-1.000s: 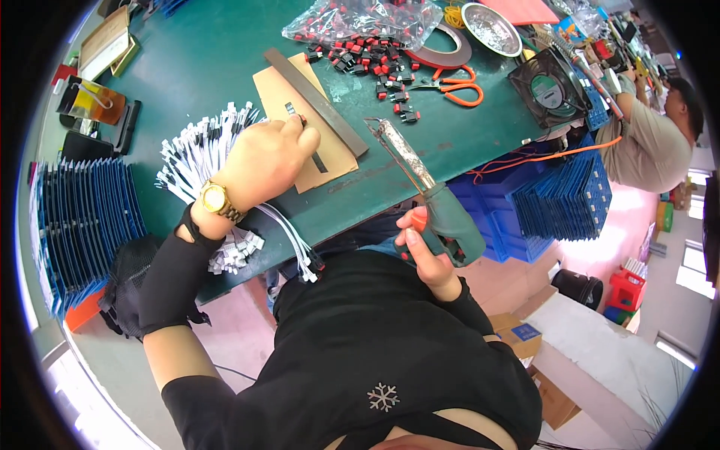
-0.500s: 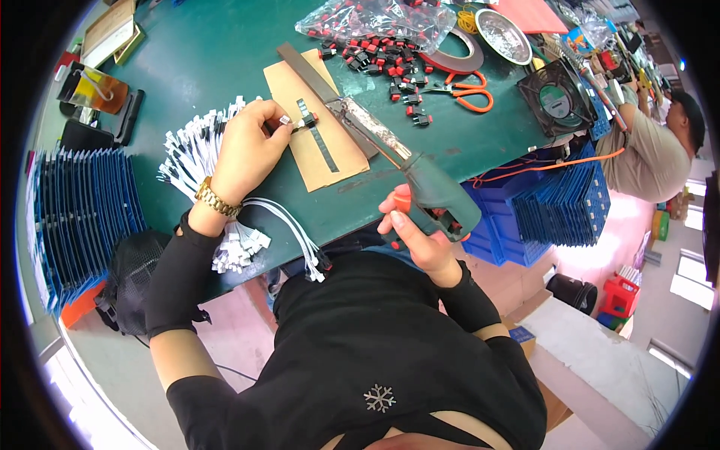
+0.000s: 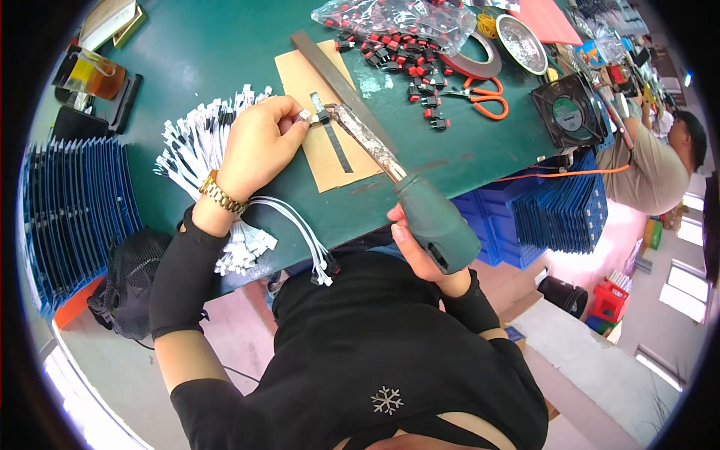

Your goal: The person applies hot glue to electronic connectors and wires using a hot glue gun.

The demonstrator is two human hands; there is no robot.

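Nearest the body, the right hand (image 3: pixel 420 251) is wrapped shut around the green grip of a heat tool (image 3: pixel 433 219), whose foil-wrapped barrel now slants up and left so that its tip meets the small white connector (image 3: pixel 305 115) on the cardboard sheet (image 3: pixel 324 146); a second ago the tool was held off to the right with the tip away from the work, so the hot end has only just been brought onto the piece, and I judge heating or joining is under way. The right wrist is bent low at the bench edge, thumb along the grip. The left hand (image 3: pixel 259 142), wearing a gold watch (image 3: pixel 220 195), has slid up the card and pinches the connector between thumb and fingertips, the remaining fingers curled, forearm lying across the white cable bundle (image 3: pixel 199 142). Beyond lie a grey metal bar (image 3: pixel 330 64), red and black connectors (image 3: pixel 405 64) and orange scissors (image 3: pixel 484 97) on the green table (image 3: pixel 210 52).
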